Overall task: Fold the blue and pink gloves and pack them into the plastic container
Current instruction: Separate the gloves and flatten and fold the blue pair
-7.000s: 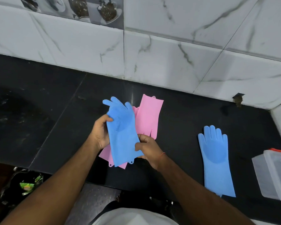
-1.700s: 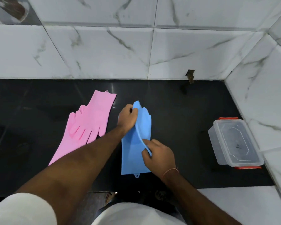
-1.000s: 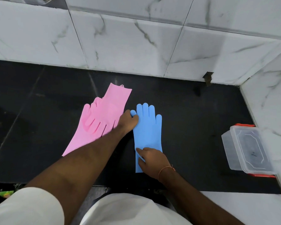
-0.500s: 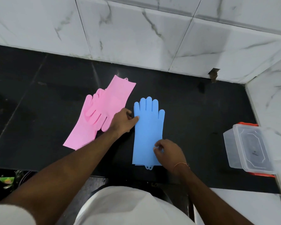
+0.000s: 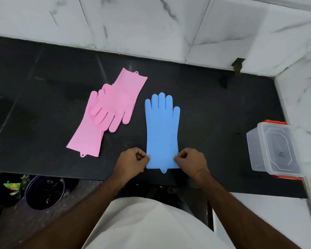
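The blue gloves [image 5: 161, 130] lie stacked flat on the black counter [image 5: 214, 112], fingers pointing toward the wall. My left hand [image 5: 131, 163] pinches the left edge of the cuff, and my right hand [image 5: 191, 161] pinches the right edge. Two pink gloves [image 5: 106, 114] lie overlapped to the left, set diagonally, untouched. The clear plastic container [image 5: 275, 150] with its lid on and orange clips stands at the right, against the side wall.
White marble tiles [image 5: 151, 24] rise behind the counter and on the right. Below the counter's front edge at the left stands a dark bin [image 5: 44, 193] with scraps. A white ledge [image 5: 258, 216] lies at the lower right.
Both hands slid down from the blue gloves' thumb and mid-sleeve to the cuff corners. The blue gloves now lie flat and aligned.
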Tool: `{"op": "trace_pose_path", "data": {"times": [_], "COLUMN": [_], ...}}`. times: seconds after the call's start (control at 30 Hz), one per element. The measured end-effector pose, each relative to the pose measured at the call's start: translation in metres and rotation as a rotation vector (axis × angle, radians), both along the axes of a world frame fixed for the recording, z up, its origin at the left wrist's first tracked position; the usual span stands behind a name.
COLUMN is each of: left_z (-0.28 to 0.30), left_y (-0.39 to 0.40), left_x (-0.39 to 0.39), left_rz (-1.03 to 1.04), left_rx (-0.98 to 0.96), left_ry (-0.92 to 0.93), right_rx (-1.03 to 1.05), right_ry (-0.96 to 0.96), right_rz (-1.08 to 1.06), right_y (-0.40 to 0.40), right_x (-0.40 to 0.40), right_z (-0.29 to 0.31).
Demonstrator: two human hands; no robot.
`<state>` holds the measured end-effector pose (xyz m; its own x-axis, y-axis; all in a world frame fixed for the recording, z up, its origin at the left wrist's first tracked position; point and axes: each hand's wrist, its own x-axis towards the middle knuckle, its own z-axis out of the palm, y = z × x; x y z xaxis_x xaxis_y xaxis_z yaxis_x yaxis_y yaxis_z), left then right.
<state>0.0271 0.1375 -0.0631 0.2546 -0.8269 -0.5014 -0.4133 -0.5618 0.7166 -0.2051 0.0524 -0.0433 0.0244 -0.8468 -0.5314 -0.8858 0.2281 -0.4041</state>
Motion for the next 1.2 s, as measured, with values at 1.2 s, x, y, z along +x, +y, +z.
{"op": "trace_pose_path", "data": {"times": [1.2], "left_z": [-0.008], "left_y": [-0.025], "left_x": [0.047], "left_rz": [-0.874], "left_rx": [-0.686], "left_ry": [-0.627], "right_rx": [-0.56], "right_ry": [0.045], "right_rz": [0.964], "right_y": [-0.032], "right_x": [-0.044], "right_z": [-0.008]}}
